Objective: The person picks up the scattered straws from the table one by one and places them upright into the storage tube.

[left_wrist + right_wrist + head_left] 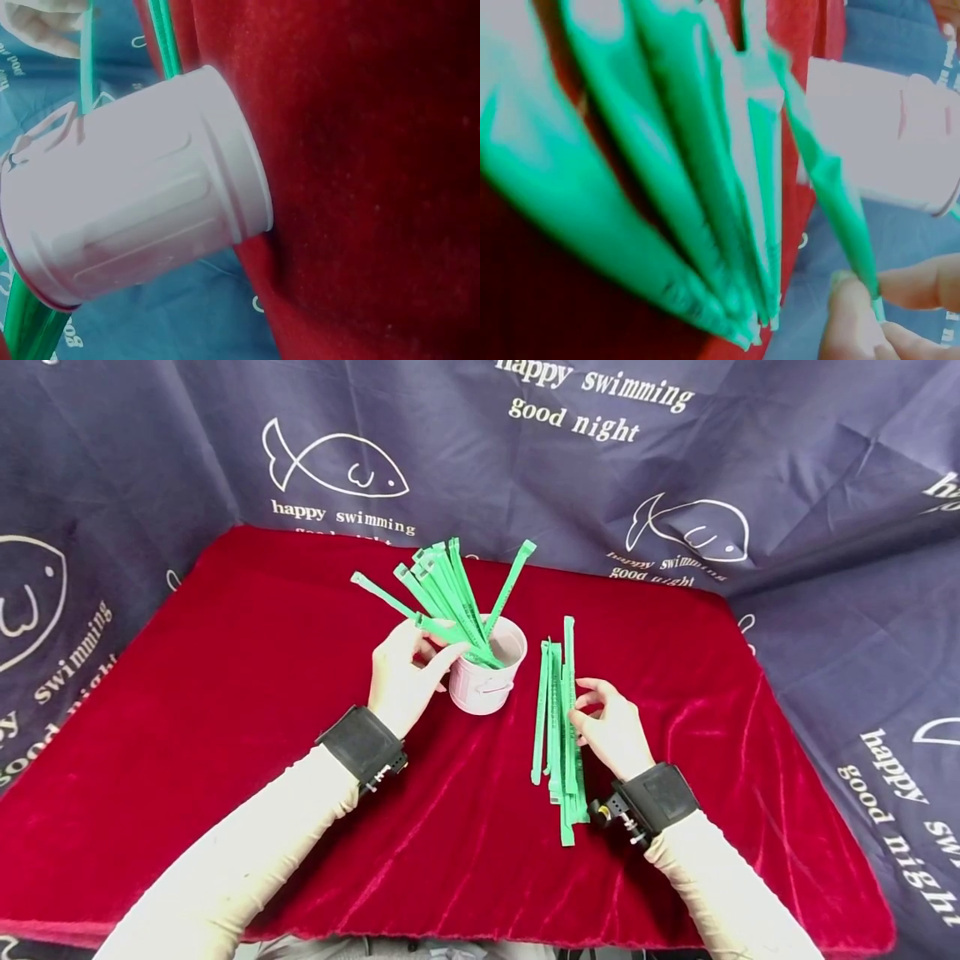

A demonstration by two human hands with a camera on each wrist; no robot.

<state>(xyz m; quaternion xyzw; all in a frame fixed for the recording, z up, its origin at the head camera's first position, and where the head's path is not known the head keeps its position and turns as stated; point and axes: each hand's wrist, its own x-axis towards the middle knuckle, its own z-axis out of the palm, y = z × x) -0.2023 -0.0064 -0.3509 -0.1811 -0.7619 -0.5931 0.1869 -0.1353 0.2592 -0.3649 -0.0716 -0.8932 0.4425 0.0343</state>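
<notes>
My left hand (405,672) is at the left rim of a small pale pink bucket (480,693), its thumb and fingers pinching among green stick packets (446,589). These long, flat packets stand fanned out of the bucket, one leaning far left and one right. To the right, more green stick packets (553,718) lie in a loose row on the red cloth. My right hand (615,727) pinches one green stick packet (829,176) between thumb and fingers; in the right wrist view it is raised apart from the row. The left wrist view shows the bucket's side (150,180), but not the left fingers' hold.
A red velvet cloth (247,693) covers the table. Behind and beside it hangs a dark blue curtain (480,468) with white fish drawings and lettering. A black wrist camera strap (360,743) sits on the left wrist, another strap (660,797) on the right.
</notes>
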